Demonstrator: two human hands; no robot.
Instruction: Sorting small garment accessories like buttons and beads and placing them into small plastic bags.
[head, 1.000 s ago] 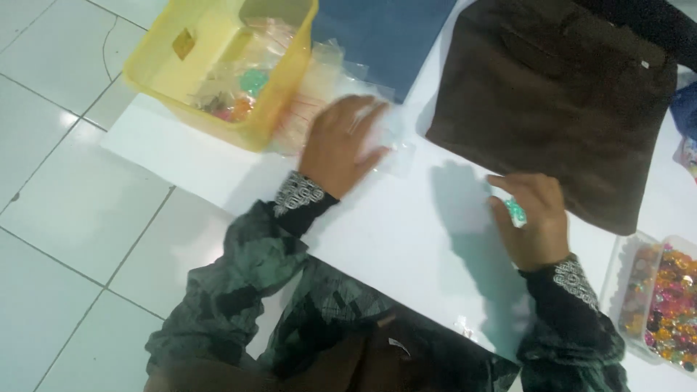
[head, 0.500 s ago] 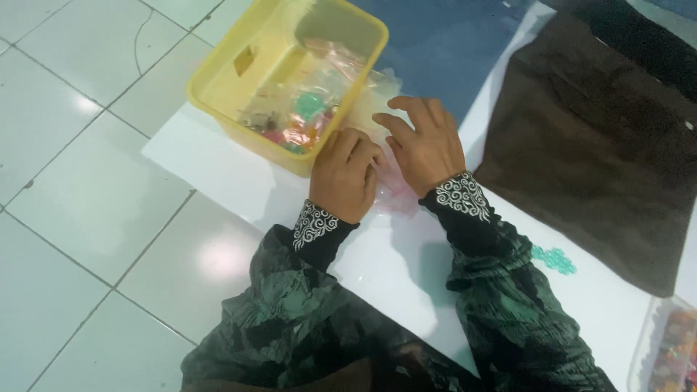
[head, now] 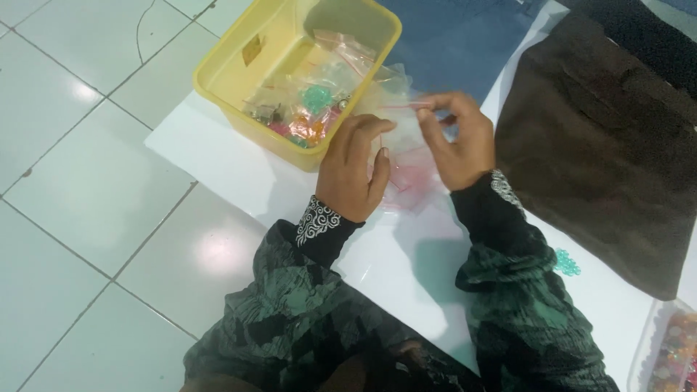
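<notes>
Both my hands work at a small clear plastic zip bag point(head: 406, 123) with a red seal line, lifted above a pile of similar bags point(head: 414, 185) on the white board point(head: 218, 160). My left hand point(head: 352, 167) pinches the bag's left edge. My right hand point(head: 457, 138) pinches its top right edge. Just left of them stands a yellow plastic tub point(head: 239, 65) with several filled bags of colourful beads inside. A small teal bead piece point(head: 566, 263) lies on the board beside my right sleeve.
A dark brown cloth point(head: 610, 152) covers the right side and a blue cloth point(head: 457, 43) lies behind the tub. A clear container of mixed colourful beads point(head: 671, 356) sits at the bottom right. White floor tiles point(head: 80, 181) spread to the left.
My right hand left the teal bead piece on the board and came over to the bag pile. Both hands have now lifted one clear bag from the pile.
</notes>
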